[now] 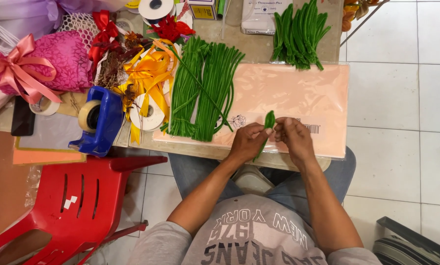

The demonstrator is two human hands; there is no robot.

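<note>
green stem (268,121) held over pink paper (323,93) | long axis slants away from person | left hand (247,142) and right hand (293,137) both pinch it, equally near

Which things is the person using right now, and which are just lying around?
In use:
left hand
right hand
green stem with a leaf, pinched by both hands
green stems laid out beside them
pink sheet underneath

Lying about:
blue tape dispenser
yellow ribbon
pink bow
red chair
</note>
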